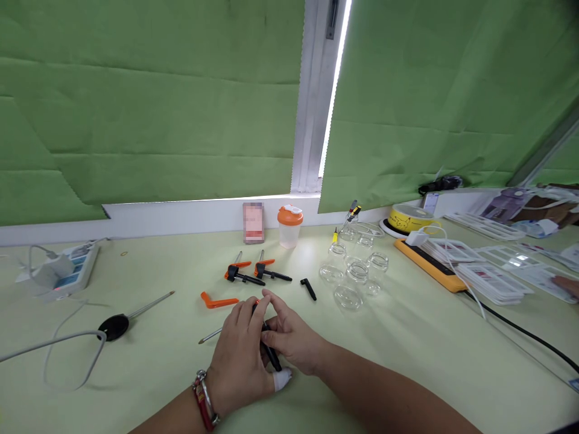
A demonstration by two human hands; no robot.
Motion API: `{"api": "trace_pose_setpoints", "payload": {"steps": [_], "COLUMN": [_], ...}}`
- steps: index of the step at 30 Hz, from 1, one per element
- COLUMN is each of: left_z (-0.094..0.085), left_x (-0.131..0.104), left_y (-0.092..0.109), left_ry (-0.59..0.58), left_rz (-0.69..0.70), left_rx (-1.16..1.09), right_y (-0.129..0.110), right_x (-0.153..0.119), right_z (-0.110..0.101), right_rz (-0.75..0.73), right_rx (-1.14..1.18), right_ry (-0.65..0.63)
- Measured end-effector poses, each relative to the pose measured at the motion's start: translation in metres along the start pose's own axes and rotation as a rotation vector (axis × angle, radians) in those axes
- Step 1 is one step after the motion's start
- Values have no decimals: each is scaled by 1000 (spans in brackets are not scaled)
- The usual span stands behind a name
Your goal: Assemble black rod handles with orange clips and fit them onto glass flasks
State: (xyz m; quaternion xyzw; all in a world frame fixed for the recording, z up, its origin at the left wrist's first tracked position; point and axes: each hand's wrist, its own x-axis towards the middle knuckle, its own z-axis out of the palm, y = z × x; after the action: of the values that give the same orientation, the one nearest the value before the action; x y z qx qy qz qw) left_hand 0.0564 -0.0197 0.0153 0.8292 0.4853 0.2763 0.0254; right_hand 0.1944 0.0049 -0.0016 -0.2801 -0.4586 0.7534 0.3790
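Both my hands are together over the front middle of the table, around a black and orange handled piece (pixel 272 357). My left hand (pixel 242 355), with white tape on its thumb, is closed over it from the left. From the right, my right hand (pixel 294 337) grips it between thumb and fingers. Most of the piece is hidden by my fingers. A thin metal rod (pixel 210 336) sticks out left of my left hand; whether it joins the piece I cannot tell. Just beyond lie an orange lever (pixel 219 302), a small black angled part (pixel 309 289) and two black-and-orange tools with metal rods (pixel 246 277) (pixel 274 274).
Several clear glass jars (pixel 348 295) stand right of centre. Behind are an orange-lidded cup (pixel 289 228) and a pink card (pixel 254 223). At left lie a black disc with a metal rod (pixel 114 327) and a power strip (pixel 85 271); at right, an orange power strip (pixel 429 268) and a person's hand (pixel 566 286).
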Motion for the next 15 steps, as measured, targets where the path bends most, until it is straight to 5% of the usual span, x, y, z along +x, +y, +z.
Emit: {"api": "trace_pose_setpoints", "payload": {"steps": [9,15], "left_z": [-23,-44], "left_x": [5,14], "left_y": [-3,-8], "left_ry": [-184,-498], "left_rz": [-283,-489], "left_rx": [-326,-779], "right_y": [-17,-19], "right_x": [1,14], "right_z": [-14,-45], "right_rz": [36,-213], "right_rx": [-143,-777], "right_ry": [-75,258]}}
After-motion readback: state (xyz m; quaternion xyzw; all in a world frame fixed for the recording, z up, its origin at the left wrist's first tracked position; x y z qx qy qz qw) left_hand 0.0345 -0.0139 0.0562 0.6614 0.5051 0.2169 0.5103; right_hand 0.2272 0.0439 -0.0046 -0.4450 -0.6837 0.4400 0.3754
